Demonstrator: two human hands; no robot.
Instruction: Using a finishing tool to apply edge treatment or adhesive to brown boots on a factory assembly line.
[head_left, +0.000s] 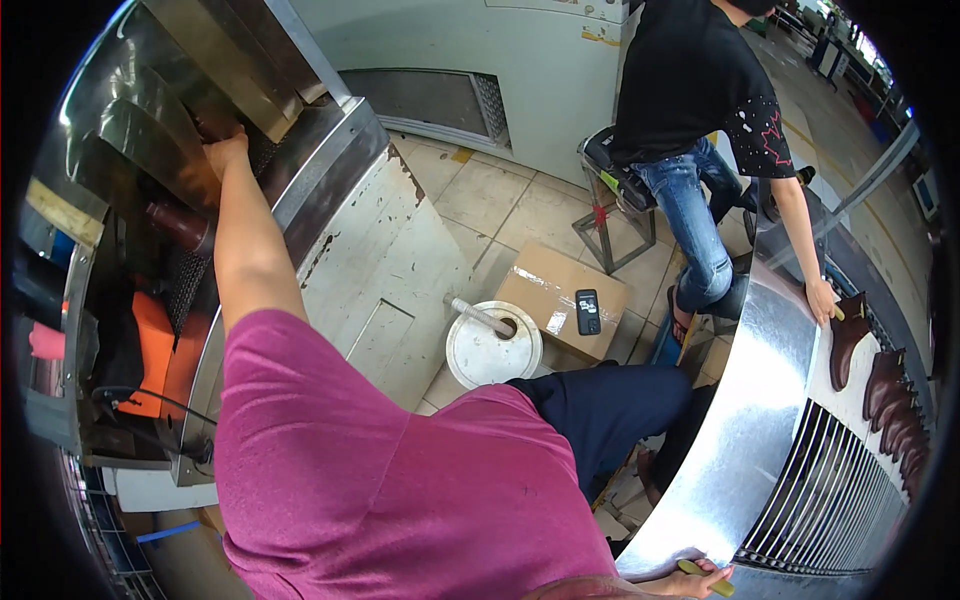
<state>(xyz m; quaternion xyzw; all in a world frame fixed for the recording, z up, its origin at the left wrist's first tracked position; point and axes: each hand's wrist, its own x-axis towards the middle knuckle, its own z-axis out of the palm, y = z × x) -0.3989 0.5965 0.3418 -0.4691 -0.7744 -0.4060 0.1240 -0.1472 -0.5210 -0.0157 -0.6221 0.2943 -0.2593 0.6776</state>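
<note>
My left arm stretches to the far left, into a metal machine (345,125) hung with stiff brownish flaps (215,60). There my left hand (228,155) is against a dark brown piece, its fingers mostly hidden, so I cannot see whether it grips. Close below that hand lies a brown leather boot or boot shaft (180,226), partly behind a flap. At the lower right, over the edge of a shiny metal counter (730,400), my right hand (705,572) is closed round a yellow-green handle (722,588); the tool's working end does not show.
A co-worker (690,90) sits on a stool at the upper right, one hand at a brown boot (850,345). More brown boots (885,390) line a pale belt beside a wire rack (830,480). A carton (540,290) with a phone and a white round lid (480,350) stand on the floor.
</note>
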